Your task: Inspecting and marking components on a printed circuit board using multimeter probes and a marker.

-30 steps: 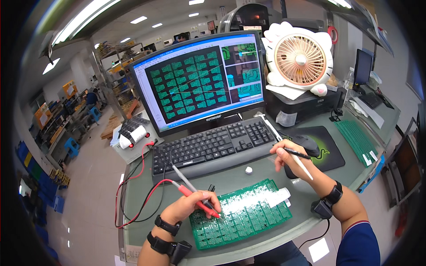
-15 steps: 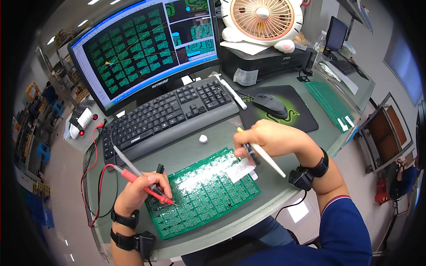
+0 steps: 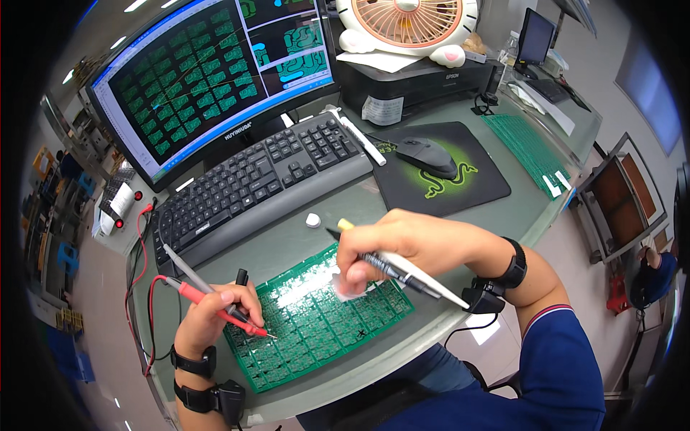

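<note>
A green panel of many small circuit boards (image 3: 316,334) lies on the desk in front of me. My left hand (image 3: 208,320) is closed round a red test probe (image 3: 191,292), its metal tip at the panel's left part. A grey pen-shaped tool (image 3: 188,266) and a black-ended stick also run through that hand. My right hand (image 3: 392,248) is closed on a white pen (image 3: 438,287) and a dark pen (image 3: 402,271) beside it; a yellow end (image 3: 346,224) sticks out past the knuckles. Below its fingertips is a white paper slip (image 3: 349,289), partly hidden, over the panel's upper right.
A small white cap (image 3: 313,220) sits between panel and keyboard (image 3: 266,179). Behind are a monitor (image 3: 194,86), a printer (image 3: 417,90) and a fan (image 3: 410,21). On the right lie a mouse (image 3: 425,157) on its pad and another green panel (image 3: 525,151). Probe cables (image 3: 149,323) hang at left.
My right hand has moved left and down over the panel, and its fingers now cover much of the white slip. My left hand still holds the probe at the panel. The whole view has shifted slightly.
</note>
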`<state>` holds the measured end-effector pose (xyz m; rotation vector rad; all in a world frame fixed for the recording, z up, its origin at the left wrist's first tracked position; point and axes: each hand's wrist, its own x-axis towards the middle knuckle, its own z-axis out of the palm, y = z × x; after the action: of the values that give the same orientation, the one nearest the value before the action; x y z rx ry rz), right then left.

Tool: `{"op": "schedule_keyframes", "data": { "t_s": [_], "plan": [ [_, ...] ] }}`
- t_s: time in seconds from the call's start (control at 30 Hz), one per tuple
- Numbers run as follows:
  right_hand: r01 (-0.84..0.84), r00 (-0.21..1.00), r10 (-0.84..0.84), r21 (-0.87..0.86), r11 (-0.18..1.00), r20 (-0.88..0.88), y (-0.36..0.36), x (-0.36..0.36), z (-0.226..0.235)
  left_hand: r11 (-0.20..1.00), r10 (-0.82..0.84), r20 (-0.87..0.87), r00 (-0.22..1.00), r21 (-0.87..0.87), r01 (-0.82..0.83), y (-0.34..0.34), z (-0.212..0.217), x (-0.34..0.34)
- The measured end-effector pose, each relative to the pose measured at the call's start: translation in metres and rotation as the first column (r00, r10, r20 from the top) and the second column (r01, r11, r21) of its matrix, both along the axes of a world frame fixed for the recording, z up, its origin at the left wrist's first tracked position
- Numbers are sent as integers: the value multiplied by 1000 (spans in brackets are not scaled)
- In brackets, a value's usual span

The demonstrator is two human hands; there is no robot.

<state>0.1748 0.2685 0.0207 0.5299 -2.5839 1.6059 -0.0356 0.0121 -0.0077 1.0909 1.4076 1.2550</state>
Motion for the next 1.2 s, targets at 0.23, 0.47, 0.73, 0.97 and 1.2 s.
{"op": "schedule_keyframes", "data": {
  "t_s": [0.23, 0.47, 0.73, 0.97, 1.2],
  "plan": [
    [51, 975, -54, -21, 998, -215, 10, 17, 28, 1000, 5, 26, 1000, -15, -5, 0, -1, -2],
    [-9, 980, 97, 443, 896, -176, 2, 18, 14, 1000, -5, -50, 999, 14, 5, 1, -3, -1],
    [5, 1000, 0, 516, 856, -10, 15, 18, 4, 1000, -8, -36, 999, -20, 7, 2, 5, 0],
    [-15, 990, 76, 444, 896, -119, 7, 12, 3, 1000, 12, -28, 1000, 4, -11, -1, -2, -2],
    [-54, 990, 102, 403, 914, -99, 1, 6, -2, 1000, 7, -30, 1000, -17, -8, 1, 2, 0]
  ]
}}
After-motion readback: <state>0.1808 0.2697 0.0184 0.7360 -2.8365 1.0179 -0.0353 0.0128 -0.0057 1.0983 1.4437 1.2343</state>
